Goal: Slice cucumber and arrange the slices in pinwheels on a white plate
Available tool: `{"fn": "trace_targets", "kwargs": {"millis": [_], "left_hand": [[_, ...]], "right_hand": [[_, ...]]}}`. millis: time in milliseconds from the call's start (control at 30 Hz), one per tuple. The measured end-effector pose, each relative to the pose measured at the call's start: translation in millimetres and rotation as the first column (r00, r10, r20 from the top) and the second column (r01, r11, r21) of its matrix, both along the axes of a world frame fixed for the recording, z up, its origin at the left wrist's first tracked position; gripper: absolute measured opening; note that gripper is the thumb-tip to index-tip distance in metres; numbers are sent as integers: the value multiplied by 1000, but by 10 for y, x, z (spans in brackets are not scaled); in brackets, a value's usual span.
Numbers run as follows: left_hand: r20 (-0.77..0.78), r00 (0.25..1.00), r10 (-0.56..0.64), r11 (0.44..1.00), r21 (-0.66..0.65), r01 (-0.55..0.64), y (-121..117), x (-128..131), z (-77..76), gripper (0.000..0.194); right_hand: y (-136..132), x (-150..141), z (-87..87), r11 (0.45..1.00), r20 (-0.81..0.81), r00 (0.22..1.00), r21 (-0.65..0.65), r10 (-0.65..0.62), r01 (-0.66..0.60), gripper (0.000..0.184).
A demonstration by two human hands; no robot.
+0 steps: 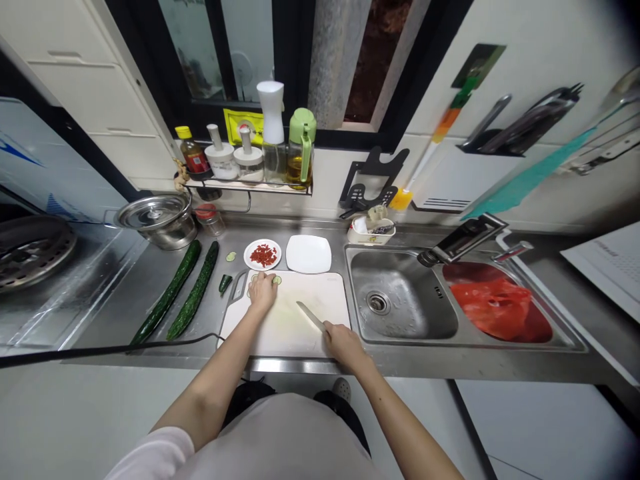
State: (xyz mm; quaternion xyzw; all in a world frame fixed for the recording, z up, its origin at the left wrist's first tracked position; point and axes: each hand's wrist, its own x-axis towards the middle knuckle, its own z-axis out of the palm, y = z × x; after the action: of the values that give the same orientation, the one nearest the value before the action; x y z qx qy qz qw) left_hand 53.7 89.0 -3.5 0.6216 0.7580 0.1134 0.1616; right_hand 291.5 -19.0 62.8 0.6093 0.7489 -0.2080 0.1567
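My right hand (pixel 345 345) is closed round the handle of a kitchen knife (pixel 311 315), its blade pointing up and left over the white cutting board (pixel 310 340). At the board's upper left, my left hand (pixel 262 292) is curled down over cucumber slices, and one cucumber slice (pixel 277 281) shows beside its fingertips. How many slices lie under it is hidden. Left of the board are a cut cucumber end (pixel 225 285) and a loose pale green slice (pixel 231 256). Two long cucumbers, a left one (pixel 167 293) and a right one (pixel 195 293), lie further left.
Behind the board stand a plate of chopped red pieces (pixel 249 263) and a white square plate (pixel 309 254). A steel sink (pixel 405 313) is on the right, with a red plastic bag (pixel 493 310) in its second basin. A lidded pot (pixel 170 230) stands back left. A black cable (pixel 125 350) crosses the front left.
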Motion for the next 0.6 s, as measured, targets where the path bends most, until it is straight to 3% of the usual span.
{"fn": "trace_targets", "kwargs": {"millis": [200, 400, 600], "left_hand": [[28, 1000, 13, 999, 45, -14, 7, 20, 2, 25], [214, 973, 89, 995, -63, -77, -63, -24, 58, 22], [349, 937, 19, 981, -187, 50, -329, -81, 1, 19]], "right_hand": [[-4, 3, -15, 1000, 4, 1000, -8, -9, 9, 29], [-3, -12, 23, 1000, 9, 1000, -14, -11, 11, 28], [2, -14, 55, 1000, 15, 1000, -9, 18, -18, 28]]}}
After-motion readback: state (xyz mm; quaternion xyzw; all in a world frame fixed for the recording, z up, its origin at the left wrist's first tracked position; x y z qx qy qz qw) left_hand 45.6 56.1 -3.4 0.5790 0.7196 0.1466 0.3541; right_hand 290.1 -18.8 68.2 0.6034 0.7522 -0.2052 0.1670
